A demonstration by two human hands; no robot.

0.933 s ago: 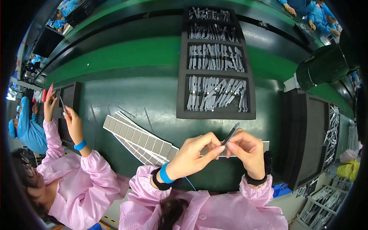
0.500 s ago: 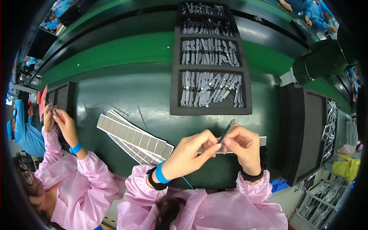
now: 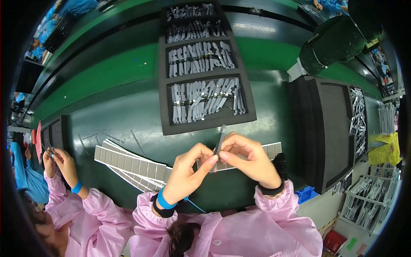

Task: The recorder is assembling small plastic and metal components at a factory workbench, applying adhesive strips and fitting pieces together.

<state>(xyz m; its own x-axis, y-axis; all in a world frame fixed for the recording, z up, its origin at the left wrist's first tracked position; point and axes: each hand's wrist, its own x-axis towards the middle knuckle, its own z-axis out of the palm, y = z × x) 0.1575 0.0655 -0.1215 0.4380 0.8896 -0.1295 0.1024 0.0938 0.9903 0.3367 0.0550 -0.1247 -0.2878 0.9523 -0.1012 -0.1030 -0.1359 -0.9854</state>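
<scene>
A slim grey strip-shaped part (image 3: 220, 139) stands nearly upright between my hands, above the near side of the bench. My left hand (image 3: 188, 169) is closed, its thumb and fingers pinching the part's lower portion. From the other side my right hand (image 3: 248, 158) pinches the same part, its fingertips close to the left ones. Just left of my left hand lie several overlapping white-edged strips of grey rectangular pads (image 3: 128, 162). Another such pad strip (image 3: 272, 150) passes beneath my right hand, partly hidden by it.
Beyond my hands stands a black foam tray (image 3: 209, 128) whose compartments hold many similar grey parts. Black foam trays (image 3: 334, 111) are stacked on the right, below a dark flexible duct (image 3: 325, 47). Loose thin parts (image 3: 138, 142) lie left. A co-worker's hands (image 3: 62, 165) work at far left.
The held part has turned from slanting to nearly upright, and my fingertips have come closer together around it. The whole view has shifted, so the bench things appear further left.
</scene>
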